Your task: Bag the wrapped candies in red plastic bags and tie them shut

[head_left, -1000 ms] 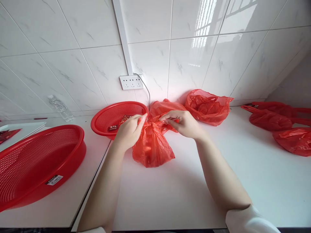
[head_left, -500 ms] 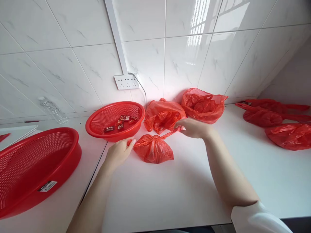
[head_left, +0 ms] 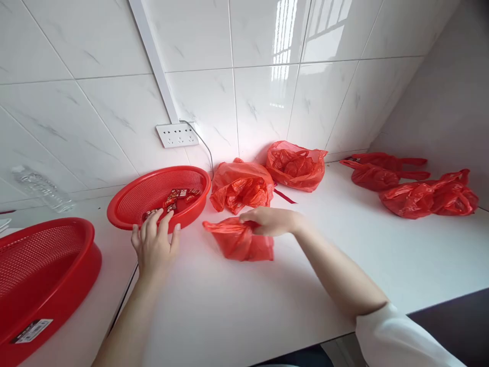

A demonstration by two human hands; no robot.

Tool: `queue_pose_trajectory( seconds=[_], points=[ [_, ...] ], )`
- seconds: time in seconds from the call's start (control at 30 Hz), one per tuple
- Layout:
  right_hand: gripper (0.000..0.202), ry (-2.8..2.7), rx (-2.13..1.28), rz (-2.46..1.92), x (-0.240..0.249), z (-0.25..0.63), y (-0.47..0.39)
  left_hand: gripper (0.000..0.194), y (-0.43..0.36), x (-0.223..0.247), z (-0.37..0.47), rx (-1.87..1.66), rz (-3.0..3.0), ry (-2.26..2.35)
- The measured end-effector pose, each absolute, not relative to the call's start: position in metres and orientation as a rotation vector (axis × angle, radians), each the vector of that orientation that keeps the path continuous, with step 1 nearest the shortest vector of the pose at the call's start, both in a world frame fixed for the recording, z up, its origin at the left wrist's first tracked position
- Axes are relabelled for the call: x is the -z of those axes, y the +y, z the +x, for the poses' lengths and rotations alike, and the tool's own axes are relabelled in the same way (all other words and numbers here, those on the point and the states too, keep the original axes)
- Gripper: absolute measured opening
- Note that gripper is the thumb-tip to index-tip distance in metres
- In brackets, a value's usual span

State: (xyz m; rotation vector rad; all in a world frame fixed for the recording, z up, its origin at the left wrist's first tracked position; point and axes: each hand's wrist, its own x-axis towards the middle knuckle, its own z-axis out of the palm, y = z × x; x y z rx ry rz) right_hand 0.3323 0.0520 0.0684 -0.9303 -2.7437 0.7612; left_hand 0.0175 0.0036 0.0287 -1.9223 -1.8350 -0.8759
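Note:
My right hand grips the top of a red plastic bag at the middle of the white counter; the bag's loose handle trails to the left. My left hand is spread and holds nothing, just in front of the near rim of a red perforated basket. Several small red and brown packets lie in that basket, partly behind my left fingers. Behind the held bag sits an open, crumpled red bag.
Another open red bag stands against the tiled wall, with a dark red ribbon beside it. Several red bags lie at the right. A larger red basket and a clear bottle are at the left, a power strip on the wall.
My left hand has let go of the bag and moved left to the basket, its fingers spread. My right hand has moved onto the bag's top. The view has shifted to the right.

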Motion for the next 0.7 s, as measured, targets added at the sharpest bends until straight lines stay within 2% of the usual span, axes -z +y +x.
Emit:
queue_pose_trajectory(
  seconds=[0.1, 0.27, 0.4, 0.47, 0.53, 0.7],
  points=[
    [0.017, -2.659, -0.747, -1.255, -0.077, 0.393, 0.047, 0.043, 0.006, -0.025, 0.017, 0.870, -1.945, -1.854],
    [0.023, -2.130, -0.628, -2.166, -0.070, 0.507, 0.051, 0.045, 0.013, -0.016, 0.009, 0.862, -1.947, -1.884],
    [0.035, -1.505, -0.175, -2.686, -0.072, 0.564, 0.059, 0.048, 0.016, -0.009, 0.007, 0.844, -1.945, -1.892],
    [0.043, -1.311, 0.059, -2.695, -0.079, 0.562, 0.062, 0.050, 0.016, -0.006, 0.010, 0.835, -1.945, -1.880],
    [0.045, -1.426, 0.127, -2.471, -0.084, 0.535, 0.066, 0.051, 0.016, -0.003, 0.014, 0.810, -1.955, -1.862],
    [0.026, -1.940, -0.083, -1.824, -0.074, 0.410, 0.084, 0.055, 0.013, 0.003, 0.019, 0.724, -1.971, -1.835]
  ],
)
